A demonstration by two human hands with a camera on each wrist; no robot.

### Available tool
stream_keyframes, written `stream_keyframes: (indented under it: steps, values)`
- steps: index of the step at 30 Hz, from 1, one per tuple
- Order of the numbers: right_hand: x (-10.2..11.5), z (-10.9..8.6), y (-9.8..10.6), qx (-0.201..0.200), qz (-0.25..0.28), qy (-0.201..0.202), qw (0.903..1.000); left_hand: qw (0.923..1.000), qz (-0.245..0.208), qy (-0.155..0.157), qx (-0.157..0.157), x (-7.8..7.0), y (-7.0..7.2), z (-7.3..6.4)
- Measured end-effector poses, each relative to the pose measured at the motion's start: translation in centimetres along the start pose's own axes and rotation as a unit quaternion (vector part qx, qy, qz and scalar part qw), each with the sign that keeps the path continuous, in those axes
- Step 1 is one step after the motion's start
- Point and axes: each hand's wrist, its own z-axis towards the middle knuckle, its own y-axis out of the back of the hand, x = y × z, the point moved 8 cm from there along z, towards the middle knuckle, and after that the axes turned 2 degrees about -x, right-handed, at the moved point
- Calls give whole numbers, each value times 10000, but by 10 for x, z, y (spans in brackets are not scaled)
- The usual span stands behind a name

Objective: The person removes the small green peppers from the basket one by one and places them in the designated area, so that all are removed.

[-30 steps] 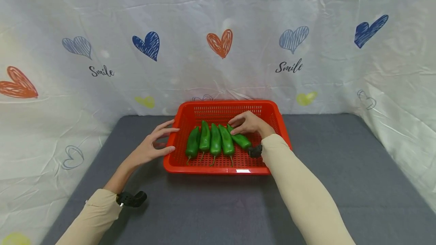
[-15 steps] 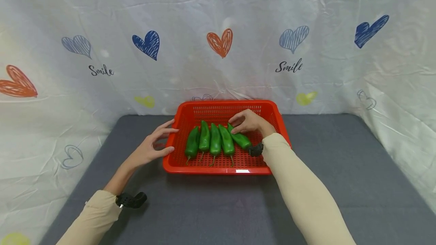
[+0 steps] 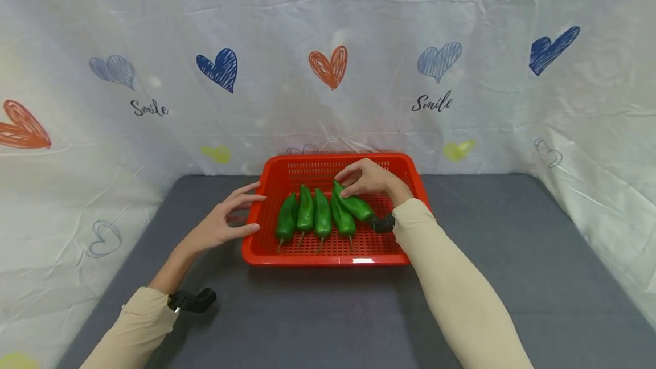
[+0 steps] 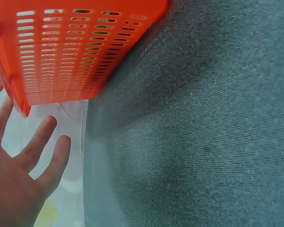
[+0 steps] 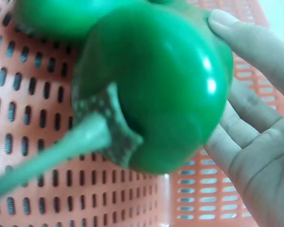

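Note:
My right hand pinches the rightmost green chili pepper between thumb and fingers inside a red plastic basket. That pepper lies aslant, its tip overlapping the pepper beside it in the head view. Up close in the right wrist view, its stem end faces the camera, with the thumb along its side. Several more peppers lie in a row to the left, stems toward me, such as the leftmost pepper. At the basket's left rim, my left hand is spread, fingertips right at the edge.
The basket stands on a dark grey tabletop, near its back edge. Behind hangs a white cloth printed with hearts and words. A black wrist device sits on the left wrist, and another shows at the right wrist.
The right hand has moved slightly left and back with its pepper, which now overlaps the neighbouring pepper's upper end. The left hand stays at the rim; the whole view has shifted slightly.

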Motion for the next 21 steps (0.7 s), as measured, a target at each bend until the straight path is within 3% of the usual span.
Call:
stream_keyframes:
  steps: [9,21]
  values:
    - [12,-1,4,-45,619,41,9981,9999,-106,14,-41,6,3,5]
    - [23,-9,25,-569,966,83,9937,9998,-114,119,-89,19,3,23]
